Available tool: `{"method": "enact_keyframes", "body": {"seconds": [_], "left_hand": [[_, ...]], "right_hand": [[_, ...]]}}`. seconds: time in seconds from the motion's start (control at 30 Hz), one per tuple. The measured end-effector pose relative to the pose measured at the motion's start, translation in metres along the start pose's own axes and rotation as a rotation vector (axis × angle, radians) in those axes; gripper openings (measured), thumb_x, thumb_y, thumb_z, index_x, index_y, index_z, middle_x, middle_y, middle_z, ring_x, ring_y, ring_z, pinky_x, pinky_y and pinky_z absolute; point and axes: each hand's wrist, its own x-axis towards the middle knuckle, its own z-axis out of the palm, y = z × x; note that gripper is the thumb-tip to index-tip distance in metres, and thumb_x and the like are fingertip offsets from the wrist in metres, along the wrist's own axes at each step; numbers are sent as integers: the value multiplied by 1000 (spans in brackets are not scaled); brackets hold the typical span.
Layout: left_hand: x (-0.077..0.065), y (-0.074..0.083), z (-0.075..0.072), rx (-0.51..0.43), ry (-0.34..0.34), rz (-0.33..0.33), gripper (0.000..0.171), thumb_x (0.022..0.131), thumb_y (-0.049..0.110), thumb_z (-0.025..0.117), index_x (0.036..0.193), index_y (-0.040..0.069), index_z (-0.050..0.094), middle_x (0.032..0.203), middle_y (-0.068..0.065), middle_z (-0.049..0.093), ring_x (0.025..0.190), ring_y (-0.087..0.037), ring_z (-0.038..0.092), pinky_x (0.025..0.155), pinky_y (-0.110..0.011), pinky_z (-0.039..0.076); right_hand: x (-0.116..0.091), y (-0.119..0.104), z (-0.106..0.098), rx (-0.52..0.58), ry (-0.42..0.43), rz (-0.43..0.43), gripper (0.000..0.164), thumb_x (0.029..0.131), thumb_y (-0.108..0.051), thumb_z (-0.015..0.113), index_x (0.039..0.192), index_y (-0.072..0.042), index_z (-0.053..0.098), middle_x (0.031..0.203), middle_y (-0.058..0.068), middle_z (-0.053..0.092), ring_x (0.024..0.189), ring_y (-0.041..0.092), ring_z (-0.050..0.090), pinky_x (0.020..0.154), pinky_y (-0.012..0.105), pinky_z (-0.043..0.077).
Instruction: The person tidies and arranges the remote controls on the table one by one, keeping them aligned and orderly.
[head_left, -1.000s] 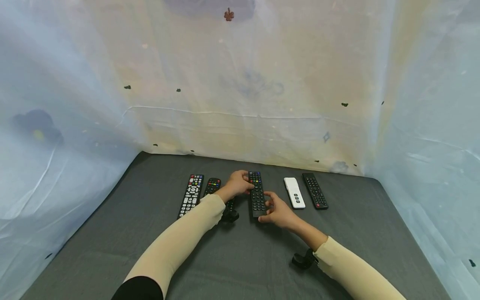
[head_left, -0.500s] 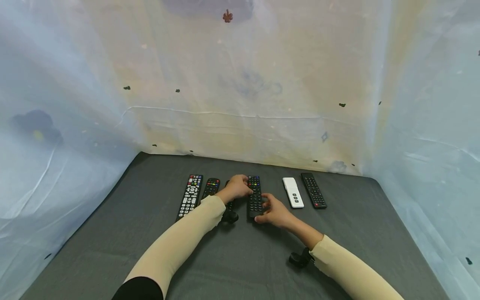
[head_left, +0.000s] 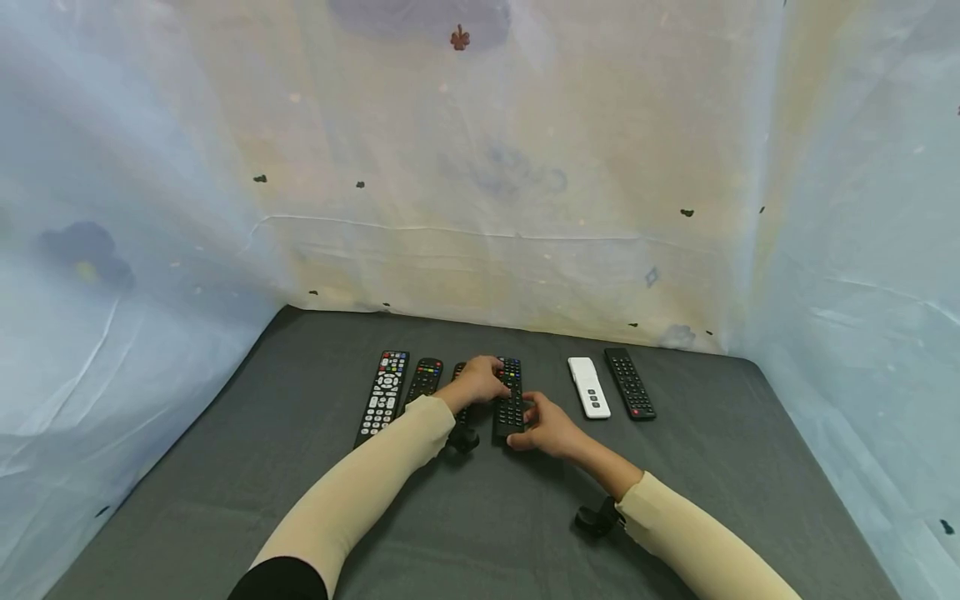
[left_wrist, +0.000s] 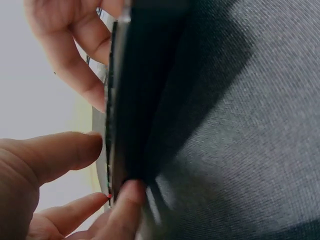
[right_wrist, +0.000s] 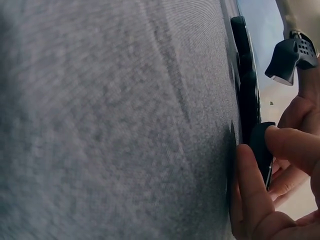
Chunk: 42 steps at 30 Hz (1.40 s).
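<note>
Both hands hold a black remote control (head_left: 509,417) with several rows of small buttons, at the middle of the row of remotes. At its far end, my left hand (head_left: 477,381) grips the left edge; in the left wrist view its thumb is over the button face and a finger curls at the underside. My right hand (head_left: 551,428) pinches the near right end, with thumb and fingers around it in the right wrist view. Seen edge-on in the left wrist view, the remote (left_wrist: 142,85) casts a shadow on the cloth. Whether it touches the cloth is unclear.
To the left lie a black remote with white buttons (head_left: 385,389), another black remote (head_left: 424,377), and a third (head_left: 461,414) partly behind the left hand. A white remote (head_left: 588,387) and a black remote (head_left: 630,384) lie right. Grey cloth (head_left: 480,533) covers the table; patterned curtains surround it.
The held remote and both hands have shifted slightly toward me and a little left. The other remotes have stayed in place.
</note>
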Motion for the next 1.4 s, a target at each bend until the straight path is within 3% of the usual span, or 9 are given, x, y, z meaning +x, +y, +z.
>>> {"method": "enact_keyframes", "body": {"seconds": [0.17,0.53,0.7,0.8,1.0,1.17,1.27,1.4], "left_hand": [[-5,4,1,28,-43,4,64,83,26,76,139,9,51,146,-13,47,132,-33,45,105,-48,42],[-9,7,1,20,-42,18,65,85,26,74,142,9,47,145,-14,47,133,-31,45,105,-47,42],[-11,7,1,33,-35,32,64,85,28,73,141,9,48,144,-14,48,131,-31,47,105,-47,42],[-14,8,2,39,-13,48,61,85,27,73,138,9,50,141,-15,51,125,-31,51,100,-46,46],[-19,13,6,11,68,170,45,89,23,66,131,8,56,134,-17,52,118,-32,54,94,-46,48],[-22,21,14,-35,129,277,38,92,25,63,127,10,60,128,-11,56,117,-28,55,96,-44,47],[-22,27,20,-115,130,299,35,93,23,63,125,11,61,125,-9,57,111,-26,59,90,-40,50],[-20,33,34,-204,85,288,32,93,23,64,123,12,62,123,-9,61,106,-23,61,84,-36,52]], "right_hand": [[0,2,1,-11,-2,1,85,75,-14,80,144,1,33,103,14,57,77,15,56,65,28,46],[1,0,3,-73,12,-8,84,75,-15,81,142,1,34,95,11,56,73,16,52,62,28,44],[-1,2,-1,55,-46,-19,79,79,-8,76,143,3,31,98,14,56,74,14,63,66,31,56],[-4,3,-8,105,-86,-50,68,85,-5,69,142,6,33,99,17,58,75,17,66,67,37,59],[-9,8,-37,-37,-98,-162,41,93,-10,62,129,5,51,102,21,63,80,29,67,63,40,58],[-8,10,-74,-221,-47,-273,34,94,-15,62,122,3,58,103,18,64,78,32,66,60,35,55],[0,14,-97,-313,15,-317,32,94,-17,63,121,0,60,105,15,65,81,28,65,62,32,53],[15,22,-122,-379,85,-331,32,94,-17,63,122,-1,60,112,17,64,95,32,65,74,38,55]]}}
